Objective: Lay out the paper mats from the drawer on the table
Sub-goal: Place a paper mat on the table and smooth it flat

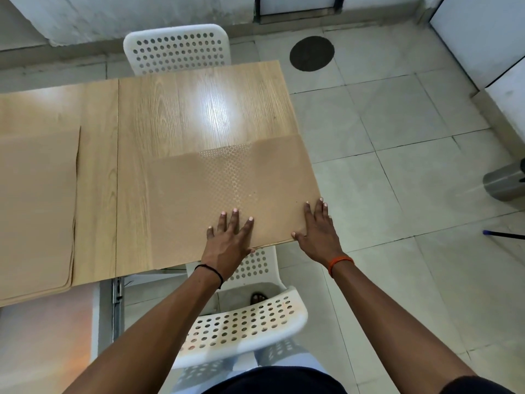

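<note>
A tan paper mat (pixel 199 200) lies flat on the right end of the light wooden table (pixel 176 109), its near edge at the table's front edge. My left hand (pixel 230 237) rests palm down on the mat's near edge, fingers spread. My right hand (pixel 315 226) presses flat on the mat's near right corner, fingers apart. A stack of several more tan mats (pixel 37 206) lies on the table's left part, reaching its front edge. The drawer is not in view.
A white perforated chair (pixel 241 328) stands between me and the table, another white chair (pixel 176 49) at the far side. Tiled floor lies to the right with a round dark drain cover (pixel 311 53), a grey bin (pixel 502 183) and white cabinets (pixel 483 38).
</note>
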